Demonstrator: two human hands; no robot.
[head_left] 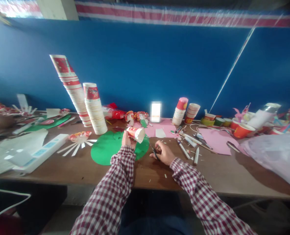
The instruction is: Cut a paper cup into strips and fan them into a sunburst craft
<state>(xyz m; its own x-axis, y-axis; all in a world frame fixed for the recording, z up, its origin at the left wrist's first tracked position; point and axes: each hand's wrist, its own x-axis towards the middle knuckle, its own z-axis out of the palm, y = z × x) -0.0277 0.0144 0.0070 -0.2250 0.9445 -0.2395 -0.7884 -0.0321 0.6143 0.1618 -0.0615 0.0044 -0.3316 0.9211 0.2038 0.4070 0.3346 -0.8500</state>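
My left hand (127, 141) is wrapped round a red and white paper cup (136, 133), tilted so its open end faces right. In my right hand (165, 153) is a pair of scissors (155, 152), thumb and fingers closed about the handles. The scissors are to the right of the cup, apart from its rim as far as I can see. Beneath the left hand lies a round sheet of green paper (102, 151) on the brown table (157, 178). A cup cut into splayed strips (79, 138) rests left of the green sheet.
Two tall stacks of paper cups (95, 111) lean behind on the left. Shorter cup stacks (180, 111) stand at the back right. Markers (184, 150), paper scraps and pink paper (215, 140) lie to the right, near a plastic bag (277, 156). Another person's hand (0, 124) is at far left.
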